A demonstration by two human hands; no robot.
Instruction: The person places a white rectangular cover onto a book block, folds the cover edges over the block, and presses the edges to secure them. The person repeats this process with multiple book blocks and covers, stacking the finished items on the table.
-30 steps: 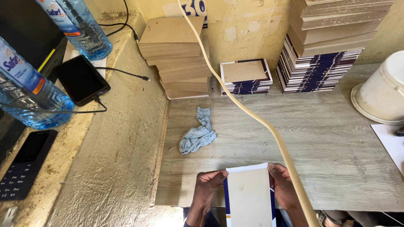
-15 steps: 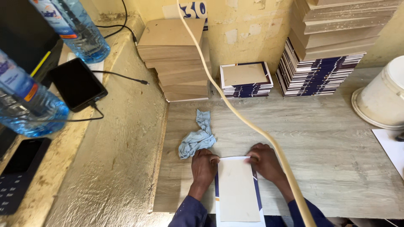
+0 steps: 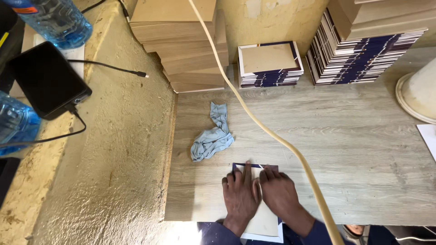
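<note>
My left hand [image 3: 240, 193] and my right hand [image 3: 279, 193] lie flat, side by side, on a pale sheet [image 3: 265, 222] that rests on a dark blue cover [image 3: 237, 167] near the front edge of the wooden table [image 3: 354, 149]. Fingers of both hands are spread and press down on the sheet's far end. A crumpled light blue cloth [image 3: 212, 136] sits just beyond and left of my left hand.
A beige hose [image 3: 268, 131] runs diagonally across the table past my right hand. Stacks of brown boards [image 3: 186, 45] and blue-edged covers [image 3: 270, 66], [image 3: 363, 59] line the back wall. A white bucket [image 3: 420, 93] stands right. A phone [image 3: 47, 79] and water bottles [image 3: 59, 18] sit on the left ledge.
The sheet and cover have been laid flat on the table. Both hands moved forward from gripping its sides to pressing on top, now close together.
</note>
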